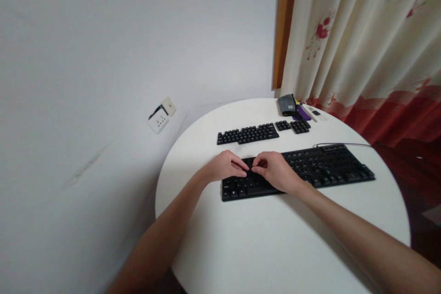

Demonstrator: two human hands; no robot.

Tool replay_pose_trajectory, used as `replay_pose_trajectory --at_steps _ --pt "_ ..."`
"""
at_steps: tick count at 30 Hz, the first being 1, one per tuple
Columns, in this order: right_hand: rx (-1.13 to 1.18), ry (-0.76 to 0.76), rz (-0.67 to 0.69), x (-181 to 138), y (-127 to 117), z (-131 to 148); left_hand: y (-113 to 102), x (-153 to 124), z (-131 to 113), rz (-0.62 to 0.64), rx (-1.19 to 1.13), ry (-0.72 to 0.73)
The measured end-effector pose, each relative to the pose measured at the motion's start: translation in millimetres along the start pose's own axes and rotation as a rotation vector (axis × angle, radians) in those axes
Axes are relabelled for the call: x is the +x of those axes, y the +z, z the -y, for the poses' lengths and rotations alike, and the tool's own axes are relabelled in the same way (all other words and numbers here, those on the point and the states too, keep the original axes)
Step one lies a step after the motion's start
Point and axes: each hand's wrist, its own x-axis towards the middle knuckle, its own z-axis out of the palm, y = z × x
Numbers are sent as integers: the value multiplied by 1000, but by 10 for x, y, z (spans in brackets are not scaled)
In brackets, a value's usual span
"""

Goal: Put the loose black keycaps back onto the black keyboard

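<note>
A black keyboard (317,165) lies across the round white table (220,243). Many of its keys look bare of caps, while caps sit along the front row. Over its left part, my left hand (231,166) rests with fingers stretched forward and slightly apart, tips close to the keys. My right hand (275,172) meets it there, thumb and forefinger bent together in a pinch low over the same keys. Whatever is between those fingertips is too small and dark to make out. Behind the keyboard, loose black keycaps (257,133) stand in rows, grouped like a keyboard layout.
Smaller keycap groups (300,127) continue to the right. A grey folded cloth (287,104), a purple item (302,112) and a white pen-like stick (310,114) lie at the back edge. A cable (344,144) runs off right. Left is a wall with a socket (158,121).
</note>
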Motion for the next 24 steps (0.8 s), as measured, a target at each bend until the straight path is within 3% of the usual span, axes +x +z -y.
replay_pose_trajectory --at_steps 12,24 --pt "-11 -13 36 -7 -32 31 74 -29 -19 58 208 46" --pt "-27 -2 58 -24 -51 42 129 -26 -30 83 227 37"
